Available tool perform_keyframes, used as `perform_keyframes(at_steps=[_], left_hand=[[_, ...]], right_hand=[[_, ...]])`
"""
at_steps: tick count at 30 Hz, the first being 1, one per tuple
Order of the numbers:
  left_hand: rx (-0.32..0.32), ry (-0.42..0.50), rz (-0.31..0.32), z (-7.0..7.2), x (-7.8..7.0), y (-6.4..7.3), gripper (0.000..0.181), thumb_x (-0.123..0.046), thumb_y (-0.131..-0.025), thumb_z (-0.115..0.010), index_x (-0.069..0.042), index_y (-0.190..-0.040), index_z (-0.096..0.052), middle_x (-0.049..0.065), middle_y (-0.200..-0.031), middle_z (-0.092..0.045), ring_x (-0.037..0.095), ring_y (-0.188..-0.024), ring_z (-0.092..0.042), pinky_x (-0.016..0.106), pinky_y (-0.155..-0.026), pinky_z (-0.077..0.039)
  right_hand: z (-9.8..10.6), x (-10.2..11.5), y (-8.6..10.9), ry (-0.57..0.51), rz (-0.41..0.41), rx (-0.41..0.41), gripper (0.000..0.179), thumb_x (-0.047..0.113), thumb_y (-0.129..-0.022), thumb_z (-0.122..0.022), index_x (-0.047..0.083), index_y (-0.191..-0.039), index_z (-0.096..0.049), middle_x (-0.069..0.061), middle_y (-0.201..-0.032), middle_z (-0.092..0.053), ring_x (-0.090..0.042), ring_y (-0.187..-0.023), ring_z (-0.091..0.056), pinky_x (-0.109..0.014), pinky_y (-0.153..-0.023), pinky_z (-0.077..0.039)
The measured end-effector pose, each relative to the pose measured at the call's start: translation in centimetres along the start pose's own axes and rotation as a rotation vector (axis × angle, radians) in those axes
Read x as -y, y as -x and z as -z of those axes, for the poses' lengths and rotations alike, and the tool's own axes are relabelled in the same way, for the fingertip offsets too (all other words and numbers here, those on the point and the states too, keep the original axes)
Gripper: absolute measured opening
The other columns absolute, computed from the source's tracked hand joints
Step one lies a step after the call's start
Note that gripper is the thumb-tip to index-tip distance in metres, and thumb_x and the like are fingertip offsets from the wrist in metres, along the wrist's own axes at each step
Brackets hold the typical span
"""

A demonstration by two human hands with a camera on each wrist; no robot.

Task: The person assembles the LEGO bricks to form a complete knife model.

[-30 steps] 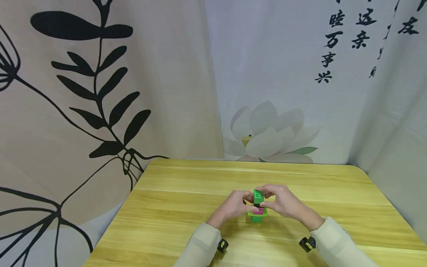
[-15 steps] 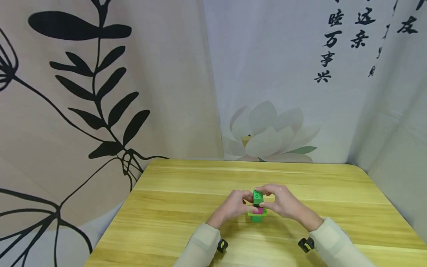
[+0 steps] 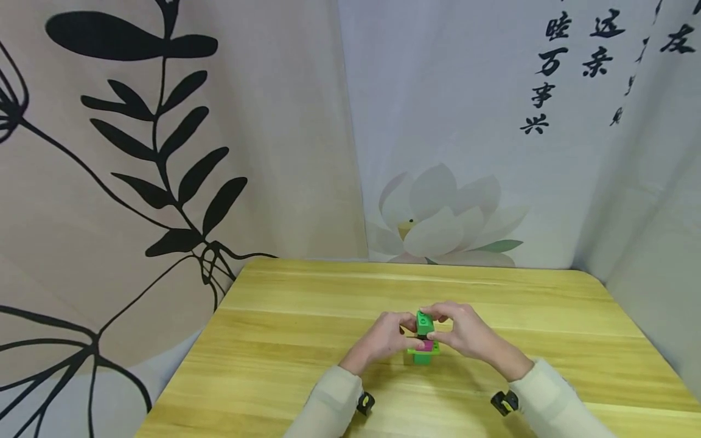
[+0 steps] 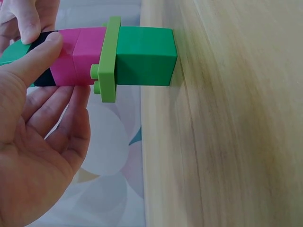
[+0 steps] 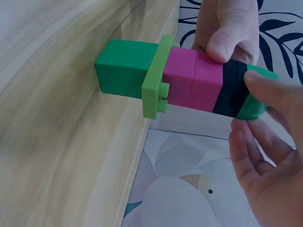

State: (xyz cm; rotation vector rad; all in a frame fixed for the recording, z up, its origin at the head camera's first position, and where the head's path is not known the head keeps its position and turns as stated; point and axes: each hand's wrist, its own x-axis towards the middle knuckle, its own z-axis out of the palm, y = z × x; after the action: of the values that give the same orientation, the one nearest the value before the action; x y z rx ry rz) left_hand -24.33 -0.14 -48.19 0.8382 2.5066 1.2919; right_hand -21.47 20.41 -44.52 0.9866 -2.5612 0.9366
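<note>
A tower of toy building bricks stands upright on the table. At its base is a dark green brick (image 4: 147, 56), topped by a wider light green plate (image 4: 110, 61) with studs. Two magenta bricks (image 5: 181, 75) come above that, then a black brick (image 5: 232, 90) and a green brick (image 3: 424, 324) at the top. My left hand (image 3: 383, 336) pinches the tower from the left, its thumb on the black and magenta part. From the right, my right hand (image 3: 462, 328) holds the top green brick between thumb and fingers. The tower's far side is hidden.
The wooden table (image 3: 296, 340) extends on all sides of the tower. Behind it hangs a pale curtain (image 3: 290, 152) with plant prints, a lotus and writing. Both wrists carry small black devices, such as the left wrist device (image 3: 366, 403).
The hands and the brick tower keep nearly the same pose. Only the head view shifts very slightly.
</note>
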Motion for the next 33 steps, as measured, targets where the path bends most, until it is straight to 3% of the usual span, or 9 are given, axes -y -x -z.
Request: perform_keyframes(at_steps=[10,16,22,33], left_hand=[[0.020,-0.079,-0.015,0.1,-0.1,0.0,0.028,-0.034,-0.080,-0.075,-0.022,-0.104,-0.066,-0.015,-0.092,-0.064,0.002,-0.089,-0.058,0.024,-0.078,-0.048],[0.059,-0.144,-0.005,0.0,0.5,0.1,0.026,-0.029,-0.080,-0.077,-0.022,-0.102,-0.066,-0.016,-0.093,-0.064,0.002,-0.093,-0.058,0.026,-0.082,-0.048],[0.088,-0.162,-0.010,-0.5,1.7,0.2,0.030,-0.025,-0.080,-0.077,-0.018,-0.107,-0.066,-0.012,-0.103,-0.066,0.001,-0.092,-0.057,0.022,-0.081,-0.047],[0.099,-0.171,-0.012,-0.6,1.6,0.2,0.034,-0.015,-0.076,-0.080,-0.016,-0.106,-0.065,-0.011,-0.101,-0.065,0.001,-0.089,-0.057,0.018,-0.078,-0.046]], right_hand=[[-0.5,-0.3,0.5,-0.052,-0.098,0.003,0.047,0.012,-0.079,-0.078,0.005,-0.122,-0.060,-0.001,-0.105,-0.066,-0.019,-0.088,-0.061,-0.030,-0.072,-0.052],[-1.6,-1.2,1.3,-0.101,-0.194,0.091,0.048,0.018,-0.082,-0.075,0.006,-0.124,-0.057,0.005,-0.101,-0.064,-0.017,-0.089,-0.060,-0.033,-0.075,-0.050],[-2.4,-2.2,1.9,-0.104,-0.200,0.114,0.042,0.022,-0.083,-0.074,0.008,-0.119,-0.059,0.006,-0.099,-0.065,-0.011,-0.087,-0.059,-0.031,-0.075,-0.050],[-3.3,-2.7,2.3,-0.142,-0.240,0.165,0.039,0.025,-0.081,-0.075,0.011,-0.114,-0.059,0.008,-0.096,-0.063,-0.013,-0.087,-0.059,-0.030,-0.074,-0.052]])
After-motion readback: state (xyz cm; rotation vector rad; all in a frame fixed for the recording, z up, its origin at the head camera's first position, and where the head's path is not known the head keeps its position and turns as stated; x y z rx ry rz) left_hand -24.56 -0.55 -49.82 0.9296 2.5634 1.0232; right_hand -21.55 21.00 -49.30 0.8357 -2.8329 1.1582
